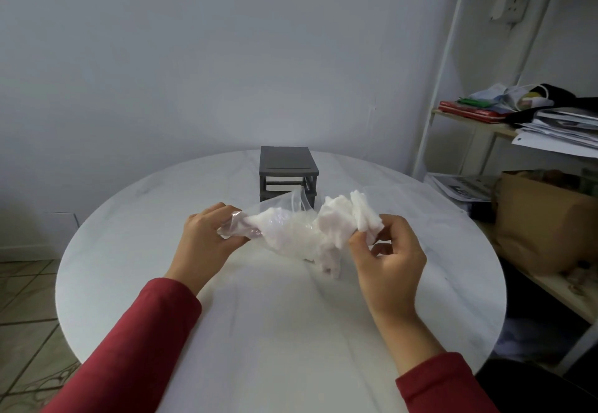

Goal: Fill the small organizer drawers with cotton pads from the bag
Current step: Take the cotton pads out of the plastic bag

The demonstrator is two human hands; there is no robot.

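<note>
organizer [288, 171] lower front hidden behind the clear bag [278, 218], drawer contents not visible | cotton pads [343, 222] blur into one white mass, count unclear | left hand [207, 238] fingertips hidden under plastic | shelf [504, 128] cut off at right edge

A round white marble-look table [281, 331] carries a small dark grey drawer organizer [288, 170], which stands at its far edge, near the middle. The near tabletop is bare.
</note>
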